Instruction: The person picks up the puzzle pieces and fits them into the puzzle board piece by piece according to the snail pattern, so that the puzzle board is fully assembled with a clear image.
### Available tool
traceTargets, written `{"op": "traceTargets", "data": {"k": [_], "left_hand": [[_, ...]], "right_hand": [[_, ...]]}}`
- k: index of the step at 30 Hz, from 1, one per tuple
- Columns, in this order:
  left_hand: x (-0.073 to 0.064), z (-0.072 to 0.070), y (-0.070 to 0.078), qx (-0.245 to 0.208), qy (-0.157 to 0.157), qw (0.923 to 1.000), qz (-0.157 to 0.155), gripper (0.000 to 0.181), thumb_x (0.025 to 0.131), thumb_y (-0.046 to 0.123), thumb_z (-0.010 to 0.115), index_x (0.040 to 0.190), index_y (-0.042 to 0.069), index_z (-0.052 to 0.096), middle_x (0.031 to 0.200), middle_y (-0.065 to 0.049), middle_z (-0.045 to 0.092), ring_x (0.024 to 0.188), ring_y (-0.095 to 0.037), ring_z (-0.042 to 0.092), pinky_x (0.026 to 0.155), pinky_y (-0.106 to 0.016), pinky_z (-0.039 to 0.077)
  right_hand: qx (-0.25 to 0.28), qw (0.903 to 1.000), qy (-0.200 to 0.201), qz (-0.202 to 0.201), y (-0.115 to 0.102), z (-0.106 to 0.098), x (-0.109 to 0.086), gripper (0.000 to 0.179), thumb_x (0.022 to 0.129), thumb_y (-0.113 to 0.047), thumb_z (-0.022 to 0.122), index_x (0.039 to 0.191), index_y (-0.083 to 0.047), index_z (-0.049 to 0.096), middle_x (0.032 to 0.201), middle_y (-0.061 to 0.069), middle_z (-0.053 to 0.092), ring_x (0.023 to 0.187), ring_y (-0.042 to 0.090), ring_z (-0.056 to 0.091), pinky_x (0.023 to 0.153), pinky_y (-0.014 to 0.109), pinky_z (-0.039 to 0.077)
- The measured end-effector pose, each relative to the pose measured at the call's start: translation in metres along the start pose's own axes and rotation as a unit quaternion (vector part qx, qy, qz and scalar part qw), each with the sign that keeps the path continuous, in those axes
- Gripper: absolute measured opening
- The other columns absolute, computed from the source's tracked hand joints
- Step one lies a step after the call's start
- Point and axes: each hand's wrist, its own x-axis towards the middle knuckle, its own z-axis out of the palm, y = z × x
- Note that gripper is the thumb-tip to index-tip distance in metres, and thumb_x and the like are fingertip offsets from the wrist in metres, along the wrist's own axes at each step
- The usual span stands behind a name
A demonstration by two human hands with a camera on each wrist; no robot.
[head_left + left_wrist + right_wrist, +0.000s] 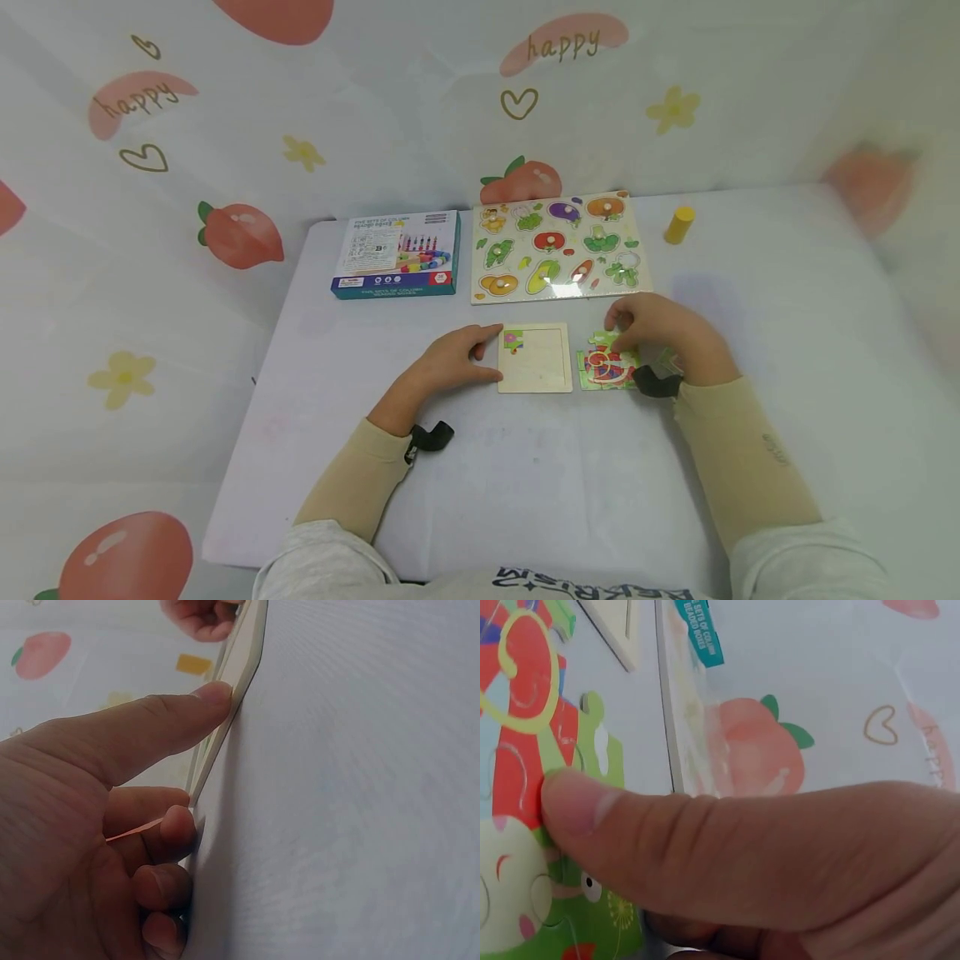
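Note:
In the head view my left hand (457, 358) is at the left side of a square wooden puzzle tray (543, 367). Its thumb and index finger are spread, touching the tray's edge near two corners; the left wrist view has the thumb (172, 724) against the rim. A green and pink jigsaw piece (513, 339) sits in the tray's upper left corner. Right of the tray lies a mostly joined, colourful jigsaw (600, 371). My right hand (660, 325) reaches over it, the thumb (585, 810) on its surface in the right wrist view, other fingers mostly hidden.
Behind the tray lies a wooden vegetable knob puzzle board (555, 250), with a boxed bead set (397, 254) to its left. A yellow cylinder (679, 225) stands at the back right. Another green piece (667, 360) lies beside my right wrist. A fruit-print cloth (420, 108) hangs behind the table.

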Motion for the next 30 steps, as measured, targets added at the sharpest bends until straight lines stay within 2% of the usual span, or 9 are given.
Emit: {"op": "traceTargets", "data": {"k": [17, 22, 30], "left_hand": [[0.001, 0.001, 0.001, 0.003, -0.003, 0.9999, -0.013, 0.083, 0.084, 0.039, 0.085, 0.156, 0.018, 0.047, 0.087, -0.004, 0.047, 0.081, -0.017, 0.046, 0.069, -0.033, 0.035], [0.0, 0.001, 0.001, 0.004, -0.001, 0.9999, -0.011, 0.083, 0.084, 0.039, 0.085, 0.155, 0.018, 0.048, 0.087, -0.004, 0.047, 0.081, -0.017, 0.046, 0.07, -0.033, 0.035], [0.001, 0.001, 0.001, 0.008, 0.001, 0.9999, -0.011, 0.083, 0.084, 0.039, 0.085, 0.155, 0.018, 0.048, 0.087, -0.003, 0.047, 0.081, -0.017, 0.047, 0.07, -0.034, 0.035]], "right_hand": [[-0.052, 0.9982, 0.021, 0.02, -0.015, 0.005, -0.004, 0.02, 0.083, -0.012, 0.083, 0.096, -0.006, 0.067, 0.09, 0.008, 0.062, 0.088, 0.027, 0.054, 0.077, 0.041, 0.045], [-0.069, 0.9969, 0.029, 0.025, -0.018, 0.006, -0.003, 0.02, 0.083, -0.013, 0.083, 0.096, -0.006, 0.07, 0.093, 0.009, 0.064, 0.089, 0.028, 0.056, 0.08, 0.043, 0.047], [-0.065, 0.9965, 0.044, 0.029, -0.017, 0.007, -0.002, 0.021, 0.085, -0.016, 0.082, 0.101, -0.007, 0.072, 0.098, 0.009, 0.065, 0.093, 0.029, 0.056, 0.083, 0.044, 0.048]]}}
